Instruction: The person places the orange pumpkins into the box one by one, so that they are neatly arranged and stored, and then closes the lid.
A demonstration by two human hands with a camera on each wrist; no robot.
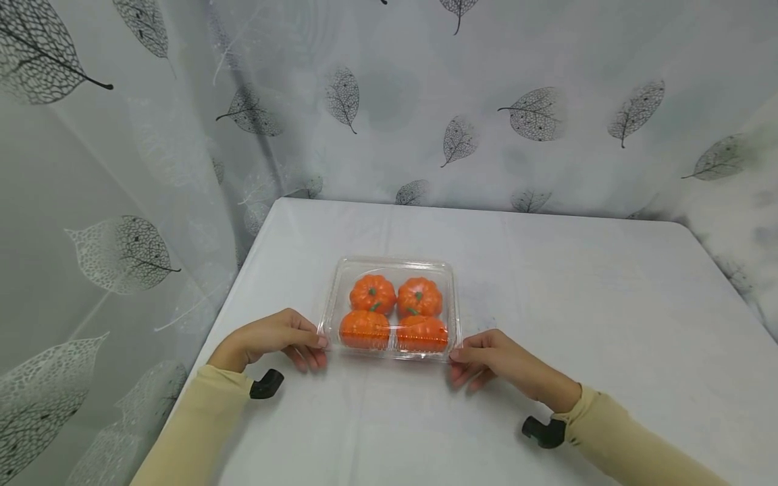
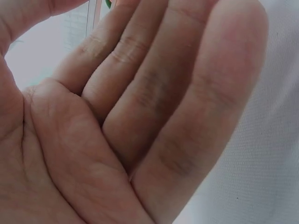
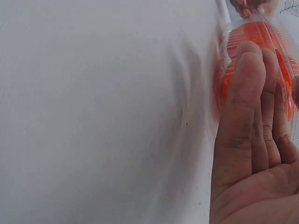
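Observation:
A clear plastic clamshell box (image 1: 395, 264) lies on the white table, with several small orange pumpkins (image 1: 373, 294) inside it. My left hand (image 1: 286, 337) pinches the box's near left corner, thumb on the rim and fingers beneath. At the near right corner my right hand (image 1: 495, 361) holds the rim the same way. In the left wrist view the left hand's fingers (image 2: 154, 88) fill the picture, and only a sliver of the box's edge shows. The right wrist view has the right hand's fingers (image 3: 240, 112) in front of the box (image 3: 224, 88).
A white cloth covers the table (image 1: 583, 290), whose far edge meets a hanging curtain (image 1: 389, 121) printed with dark leaves. The same curtain closes off the left side. A black wrist-worn piece (image 1: 266, 385) sits at the left cuff, another (image 1: 543, 432) at the right.

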